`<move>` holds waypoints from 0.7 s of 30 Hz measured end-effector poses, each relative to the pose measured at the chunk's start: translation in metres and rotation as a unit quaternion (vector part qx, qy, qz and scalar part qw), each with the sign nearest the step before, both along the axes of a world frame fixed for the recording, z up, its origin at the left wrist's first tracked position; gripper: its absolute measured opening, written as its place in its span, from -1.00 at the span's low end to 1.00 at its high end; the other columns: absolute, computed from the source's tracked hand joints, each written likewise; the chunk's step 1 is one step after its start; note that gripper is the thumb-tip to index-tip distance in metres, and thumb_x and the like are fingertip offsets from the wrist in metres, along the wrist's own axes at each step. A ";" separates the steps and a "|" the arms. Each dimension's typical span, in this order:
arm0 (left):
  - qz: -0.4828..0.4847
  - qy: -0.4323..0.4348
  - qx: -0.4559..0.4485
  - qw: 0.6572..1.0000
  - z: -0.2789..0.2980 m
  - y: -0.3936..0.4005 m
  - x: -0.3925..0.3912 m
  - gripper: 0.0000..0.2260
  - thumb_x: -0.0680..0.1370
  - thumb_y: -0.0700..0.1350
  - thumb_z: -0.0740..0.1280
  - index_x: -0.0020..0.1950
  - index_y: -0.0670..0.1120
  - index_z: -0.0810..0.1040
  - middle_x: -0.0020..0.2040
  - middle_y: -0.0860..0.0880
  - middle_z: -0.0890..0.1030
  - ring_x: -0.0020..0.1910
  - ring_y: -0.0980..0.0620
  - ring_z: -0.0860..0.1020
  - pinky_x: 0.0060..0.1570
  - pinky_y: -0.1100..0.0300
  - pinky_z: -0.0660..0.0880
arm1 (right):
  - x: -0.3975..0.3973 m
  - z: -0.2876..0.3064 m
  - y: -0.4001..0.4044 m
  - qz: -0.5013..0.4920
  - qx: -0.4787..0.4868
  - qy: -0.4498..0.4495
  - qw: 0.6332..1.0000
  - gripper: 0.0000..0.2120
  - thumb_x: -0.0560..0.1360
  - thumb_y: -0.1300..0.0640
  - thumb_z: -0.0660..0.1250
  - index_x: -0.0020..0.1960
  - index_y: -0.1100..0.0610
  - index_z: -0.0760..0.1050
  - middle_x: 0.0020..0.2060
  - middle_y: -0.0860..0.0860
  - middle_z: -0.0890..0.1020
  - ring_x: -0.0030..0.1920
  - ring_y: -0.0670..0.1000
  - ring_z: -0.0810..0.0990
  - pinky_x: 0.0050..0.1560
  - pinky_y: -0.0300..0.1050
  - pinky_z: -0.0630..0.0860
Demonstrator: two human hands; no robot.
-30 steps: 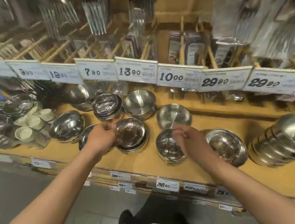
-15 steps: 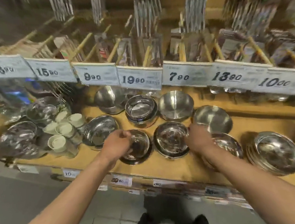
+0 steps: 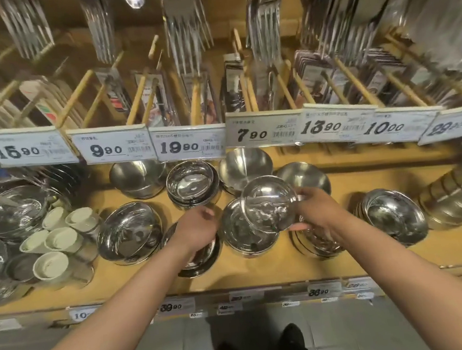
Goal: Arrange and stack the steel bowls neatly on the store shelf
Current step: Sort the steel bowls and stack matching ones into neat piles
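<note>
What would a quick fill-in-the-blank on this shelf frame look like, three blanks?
1. The right hand holds a shiny round steel bowl that is ____ above the shelf.
2. The left hand rests on a ____ bowl stack.
3. The white price tag above the lifted bowl reads ____.

Missing: lifted; steel; 7.90

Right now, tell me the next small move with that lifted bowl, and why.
Probably lower the lifted bowl into the stack directly beneath it. The right hand holds it tilted just above that pile, while the left hand rests on the neighbouring bowl, and the sizes look similar.
</note>
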State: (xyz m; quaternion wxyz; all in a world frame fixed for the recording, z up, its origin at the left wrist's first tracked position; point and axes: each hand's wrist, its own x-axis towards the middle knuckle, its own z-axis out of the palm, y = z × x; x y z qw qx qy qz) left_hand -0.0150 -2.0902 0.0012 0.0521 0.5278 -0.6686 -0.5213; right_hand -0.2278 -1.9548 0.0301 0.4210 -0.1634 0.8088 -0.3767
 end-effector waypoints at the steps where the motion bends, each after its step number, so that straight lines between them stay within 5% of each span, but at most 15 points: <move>1: -0.021 -0.023 -0.022 0.999 -0.001 -0.001 -0.005 -0.79 0.59 -0.13 0.30 0.21 -0.07 0.56 0.06 -0.06 0.64 -0.02 -0.08 0.62 0.01 0.08 0.57 | -0.006 0.003 0.006 -0.026 -0.013 -0.032 0.999 -0.60 0.50 0.37 0.39 0.31 0.17 0.50 0.04 0.15 0.71 -0.14 0.13 0.76 0.01 0.13 0.69; 5: -0.094 -0.079 -0.091 0.988 -0.008 -0.004 -0.026 -0.65 0.59 -0.18 0.30 0.38 -0.13 0.53 0.28 -0.09 0.60 0.28 -0.13 0.55 0.20 0.13 0.46 | -0.026 0.011 0.032 -0.117 -0.072 -0.087 0.987 -0.69 0.55 0.37 0.37 0.28 0.24 0.54 0.01 0.23 0.73 -0.04 0.24 0.74 -0.07 0.09 0.68; 9: -0.147 -0.135 -0.087 0.976 -0.020 0.003 -0.043 -0.68 0.56 -0.27 0.27 0.32 -0.23 0.52 0.19 -0.19 0.63 0.18 -0.19 0.59 0.22 -0.05 0.56 | -0.037 0.013 0.058 -0.168 -0.115 -0.094 0.974 -0.68 0.54 0.40 0.38 0.28 0.27 0.52 0.02 0.28 0.71 -0.08 0.22 0.74 -0.19 0.02 0.70; 13: -0.164 -0.159 -0.104 0.968 -0.029 0.007 -0.056 -0.76 0.55 -0.29 0.27 0.21 -0.24 0.55 0.12 -0.20 0.64 0.07 -0.15 0.60 0.09 0.04 0.59 | -0.051 0.007 0.083 -0.195 -0.097 -0.066 0.974 -0.71 0.52 0.42 0.40 0.21 0.25 0.51 0.13 0.26 0.67 0.00 0.24 0.72 -0.14 0.02 0.70; 16: -0.171 -0.178 -0.112 0.963 -0.030 0.010 -0.065 -0.67 0.56 -0.27 0.32 0.32 -0.23 0.48 0.25 -0.19 0.58 0.16 -0.16 0.57 0.04 0.14 0.52 | -0.059 0.000 0.096 -0.200 -0.080 -0.047 0.976 -0.64 0.50 0.42 0.40 0.28 0.28 0.49 0.10 0.27 0.67 -0.12 0.16 0.73 -0.27 -0.05 0.70; 21: -0.186 -0.219 -0.103 0.952 -0.037 0.022 -0.066 -0.60 0.60 -0.15 0.31 0.41 -0.23 0.36 0.24 -0.22 0.58 0.20 -0.21 0.58 0.16 -0.01 0.57 | -0.060 -0.010 0.106 -0.185 -0.062 -0.030 0.980 -0.62 0.50 0.41 0.40 0.30 0.32 0.48 0.14 0.27 0.64 -0.08 0.18 0.73 -0.35 -0.08 0.69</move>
